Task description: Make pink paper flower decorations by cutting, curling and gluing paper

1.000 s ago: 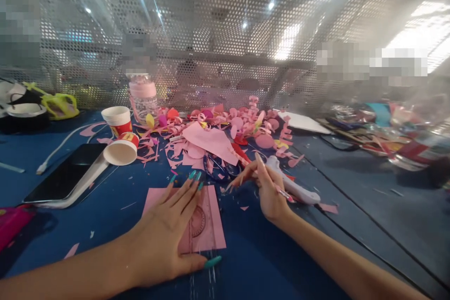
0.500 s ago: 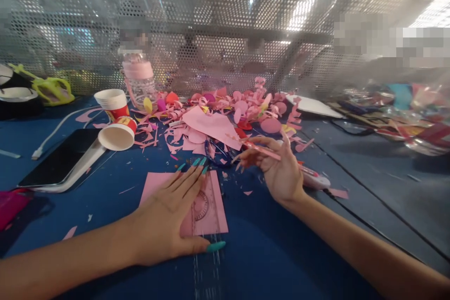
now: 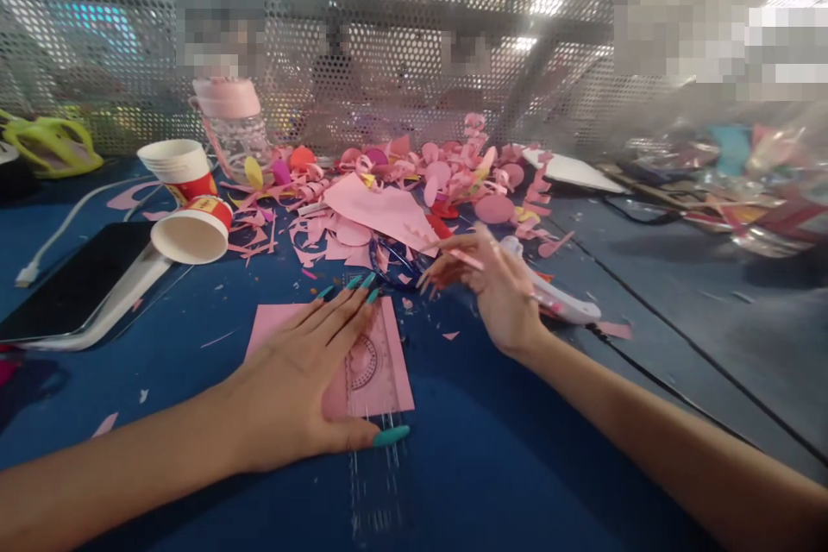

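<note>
My left hand (image 3: 291, 379), with long teal nails, lies flat with its fingers stretched out. It presses a clear plastic ruler (image 3: 375, 483) onto a sheet of pink paper (image 3: 402, 379). The ruler has a round protractor marking and extends below the paper's near edge. My right hand (image 3: 504, 293) is raised to the right of the paper, fingers curled around a slim pink pen-like tool (image 3: 467, 259). Motion blurs this tool, so its exact kind is unclear. Just behind that hand lies a white and pink corded tool (image 3: 569, 304), which looks like a glue gun.
Pink paper scraps (image 3: 381, 207) are heaped at the back, near a pink-lidded bottle (image 3: 229, 121). A tipped paper cup (image 3: 194, 233), upright stacked cups (image 3: 174, 164) and a phone (image 3: 78, 276) stand or lie left. A perforated metal screen (image 3: 388, 34) rises behind. Plastic-wrapped items (image 3: 769, 198) lie right.
The view has shifted slightly, so most things sit a little further left and higher. My left hand still presses the ruler; my right hand has turned slightly with the pink tool.
</note>
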Available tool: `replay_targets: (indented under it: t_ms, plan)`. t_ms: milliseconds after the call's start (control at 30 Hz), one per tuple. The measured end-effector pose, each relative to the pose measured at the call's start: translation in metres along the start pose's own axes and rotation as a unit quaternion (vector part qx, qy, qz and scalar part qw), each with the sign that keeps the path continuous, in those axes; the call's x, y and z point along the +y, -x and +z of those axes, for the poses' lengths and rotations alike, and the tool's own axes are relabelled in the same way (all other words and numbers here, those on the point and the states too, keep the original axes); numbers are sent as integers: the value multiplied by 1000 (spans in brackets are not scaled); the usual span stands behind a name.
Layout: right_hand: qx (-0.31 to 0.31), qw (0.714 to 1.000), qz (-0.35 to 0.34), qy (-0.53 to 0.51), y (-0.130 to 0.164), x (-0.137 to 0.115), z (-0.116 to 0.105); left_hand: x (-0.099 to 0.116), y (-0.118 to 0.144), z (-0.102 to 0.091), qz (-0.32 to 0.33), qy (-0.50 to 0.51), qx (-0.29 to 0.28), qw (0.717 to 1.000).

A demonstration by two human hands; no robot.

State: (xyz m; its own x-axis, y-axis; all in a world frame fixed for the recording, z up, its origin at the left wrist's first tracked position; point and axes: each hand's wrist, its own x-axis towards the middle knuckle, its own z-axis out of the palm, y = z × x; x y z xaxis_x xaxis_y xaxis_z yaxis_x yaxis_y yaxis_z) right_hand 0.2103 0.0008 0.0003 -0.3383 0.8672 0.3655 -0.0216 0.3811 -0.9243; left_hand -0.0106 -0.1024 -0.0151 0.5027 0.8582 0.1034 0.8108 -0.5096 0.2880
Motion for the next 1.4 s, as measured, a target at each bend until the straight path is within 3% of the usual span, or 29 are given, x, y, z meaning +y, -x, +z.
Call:
replay_targets:
  t_ms: [100, 200, 533, 700, 933, 1133, 1267, 1400]
  plan:
    - [-87, 982, -70, 153, 3, -3, 0, 2, -1, -2, -3, -7, -18, 1000]
    - [-197, 948, -81, 238, 4, -6, -2, 3, 0, -4, -4, -10, -17, 1000]
    - [-258, 883, -150, 363, -7, 6, 0, 4, 1, -3, -7, -19, -22, 1000]
    - [-238, 900, -170, 322, -9, 7, -2, 7, 0, -8, -18, -23, -41, 999]
    - [-86, 951, -134, 264, -5, 3, 1, 9, -2, -10, -26, -20, -50, 998]
    - [-69, 968, -144, 194, 0, -2, 4, 6, -1, -8, -22, -20, -44, 999]
    - [-34, 991, -121, 42, 0, -2, 4, 5, 0, -6, -20, -28, -32, 999]
    - [7, 983, -12, -183, -5, -12, 0, 4, 1, -5, -17, -26, -38, 999]
